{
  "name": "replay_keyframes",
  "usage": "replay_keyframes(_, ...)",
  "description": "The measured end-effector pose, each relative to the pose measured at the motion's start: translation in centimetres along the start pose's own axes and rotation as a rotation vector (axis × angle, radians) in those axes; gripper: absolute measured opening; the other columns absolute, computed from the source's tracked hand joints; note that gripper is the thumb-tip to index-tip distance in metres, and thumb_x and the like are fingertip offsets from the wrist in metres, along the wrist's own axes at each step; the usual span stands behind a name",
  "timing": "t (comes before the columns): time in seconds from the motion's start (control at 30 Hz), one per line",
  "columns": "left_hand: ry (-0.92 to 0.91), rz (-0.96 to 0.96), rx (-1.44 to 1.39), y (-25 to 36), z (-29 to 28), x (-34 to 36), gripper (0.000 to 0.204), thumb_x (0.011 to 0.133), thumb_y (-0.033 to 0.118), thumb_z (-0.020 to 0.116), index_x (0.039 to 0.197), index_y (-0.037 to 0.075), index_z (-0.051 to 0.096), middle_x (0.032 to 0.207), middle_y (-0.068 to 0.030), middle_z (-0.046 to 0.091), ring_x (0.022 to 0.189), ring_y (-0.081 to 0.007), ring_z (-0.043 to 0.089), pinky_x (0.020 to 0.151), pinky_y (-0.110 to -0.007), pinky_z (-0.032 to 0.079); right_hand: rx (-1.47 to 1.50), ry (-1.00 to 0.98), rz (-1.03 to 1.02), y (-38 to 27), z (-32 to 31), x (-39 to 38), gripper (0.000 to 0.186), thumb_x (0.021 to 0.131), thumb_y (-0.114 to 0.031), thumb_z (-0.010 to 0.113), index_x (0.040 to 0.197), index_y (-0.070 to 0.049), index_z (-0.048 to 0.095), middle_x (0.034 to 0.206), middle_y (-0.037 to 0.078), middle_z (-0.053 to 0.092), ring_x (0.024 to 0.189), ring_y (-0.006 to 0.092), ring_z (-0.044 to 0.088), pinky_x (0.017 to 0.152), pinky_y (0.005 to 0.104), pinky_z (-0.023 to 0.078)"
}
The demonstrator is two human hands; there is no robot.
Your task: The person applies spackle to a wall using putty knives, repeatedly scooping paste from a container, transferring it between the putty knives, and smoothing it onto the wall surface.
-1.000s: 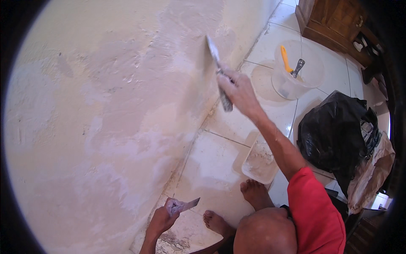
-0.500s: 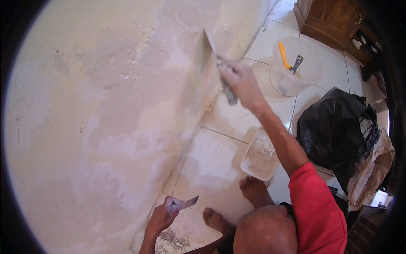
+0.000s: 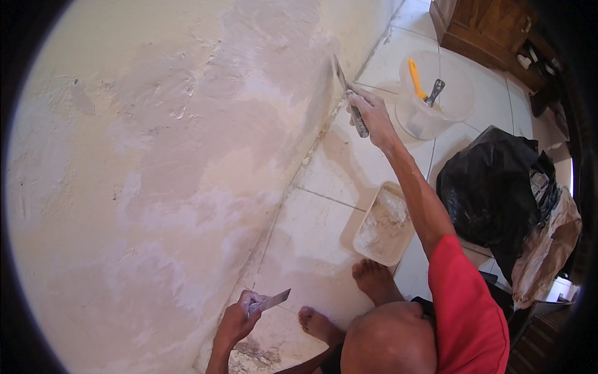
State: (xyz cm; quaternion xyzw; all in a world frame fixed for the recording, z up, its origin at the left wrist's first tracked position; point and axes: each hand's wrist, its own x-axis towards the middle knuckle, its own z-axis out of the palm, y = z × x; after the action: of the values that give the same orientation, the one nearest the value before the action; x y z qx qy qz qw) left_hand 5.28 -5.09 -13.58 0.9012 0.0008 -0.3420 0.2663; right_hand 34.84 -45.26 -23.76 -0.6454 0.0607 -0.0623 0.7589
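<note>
My right hand (image 3: 374, 112) is stretched out and grips the handle of a putty knife (image 3: 346, 87), whose metal blade lies against the low part of the cream wall (image 3: 156, 156) near the floor line. Patches of pale filler cover the wall. My left hand (image 3: 240, 318) is close to my body, near the foot of the wall, and holds a second, smaller scraper (image 3: 269, 302) with its blade pointing right. My bare feet (image 3: 374, 280) rest on the tiled floor (image 3: 311, 249).
A rectangular tray of white filler (image 3: 383, 225) sits on the tiles beside my right arm. A clear plastic tub (image 3: 433, 93) with a yellow-handled tool stands farther off. A black plastic bag (image 3: 492, 187) lies at the right, a wooden cabinet (image 3: 486, 31) beyond.
My right hand has drawn the putty knife along the wall, farther from me and toward the floor line. My left hand with the scraper has stayed where it was.
</note>
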Motion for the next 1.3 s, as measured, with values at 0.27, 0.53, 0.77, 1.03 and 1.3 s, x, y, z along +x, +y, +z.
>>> replay_keyframes(0.27,-0.007,-0.087,0.052,0.4,-0.5,-0.3,0.031,0.087,0.017,0.067,0.111,0.003,0.052,0.084,-0.0202,0.068,0.077,-0.038,0.067,0.068,-0.042,0.051,-0.308,-0.148,-0.133,1.8,6.0,-6.7,0.049,0.094,-0.024,0.053,0.141,-0.009,0.052,0.07,-0.002,0.048,0.06,0.0063,0.045,0.056,0.0246,0.041)
replay_keyframes(0.53,-0.005,-0.125,0.032,0.7,-0.3,-0.2,0.027,0.089,0.017,0.067,0.107,0.003,0.052,0.083,-0.0195,0.068,0.077,-0.0357,0.067,0.068,-0.041,0.05,-0.076,-0.162,0.217,1.8,2.4,-7.3,0.047,0.094,-0.021,0.052,0.137,-0.003,0.054,0.074,0.001,0.054,0.063,0.0085,0.052,0.058,0.0246,0.045)
replay_keyframes(0.77,0.007,-0.12,0.002,-1.4,0.4,-0.2,0.027,0.089,0.015,0.067,0.107,0.003,0.051,0.084,-0.0185,0.068,0.078,-0.0342,0.068,0.07,-0.04,0.051,-0.047,0.027,0.192,6.4,0.7,-0.6,0.039,0.096,-0.019,0.048,0.129,-0.001,0.058,0.072,0.001,0.05,0.058,0.0093,0.048,0.055,0.0266,0.045)
replay_keyframes(1.03,-0.055,-0.149,0.017,-0.4,0.1,-0.2,0.028,0.088,0.014,0.067,0.109,0.004,0.052,0.088,-0.0185,0.069,0.081,-0.0342,0.068,0.072,-0.041,0.051,-0.078,-0.15,0.151,10.0,6.5,-2.0,0.027,0.097,-0.021,0.053,0.111,0.0,0.062,0.077,0.001,0.056,0.068,0.0105,0.055,0.052,0.0278,0.048)
replay_keyframes(1.3,-0.04,-0.076,0.05,0.4,-1.4,-0.4,0.027,0.089,0.014,0.065,0.109,0.004,0.051,0.088,-0.0176,0.069,0.082,-0.0359,0.067,0.071,-0.04,0.051,0.07,-0.39,0.295,7.8,9.8,-10.0,0.027,0.097,-0.021,0.055,0.115,-0.002,0.059,0.08,0.001,0.056,0.068,0.0102,0.055,0.053,0.0264,0.048)
